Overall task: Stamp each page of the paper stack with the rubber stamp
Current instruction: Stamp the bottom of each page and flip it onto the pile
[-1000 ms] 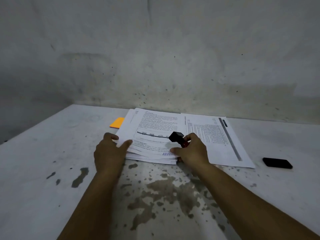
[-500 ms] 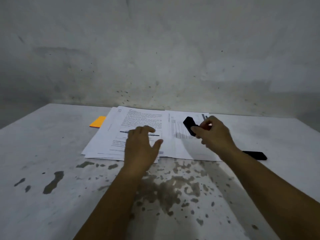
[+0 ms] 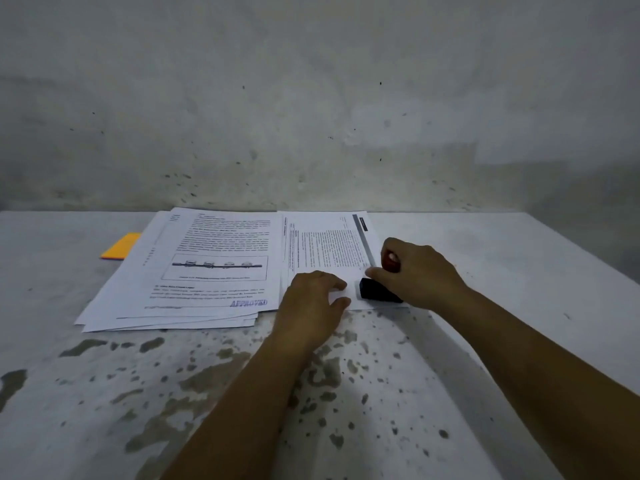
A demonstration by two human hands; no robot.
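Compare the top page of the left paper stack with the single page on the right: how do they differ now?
1. The left stack's top page already shows a blue APPROVED mark; the right page shows none yet.
2. The left page has a boxed figure; the right page has text and a dark bar along one edge.
3. No hand touches the left page; the left hand rests on the right page while the right hand presses the rubber stamp onto it.
Both are white printed sheets.

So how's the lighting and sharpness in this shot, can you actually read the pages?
Head view: dim, flat light with no glare; the blue APPROVED mark on the paper stack reads, body text is too soft; the right hand shadows the rubber stamp; wide-angle bowing at the table edges.
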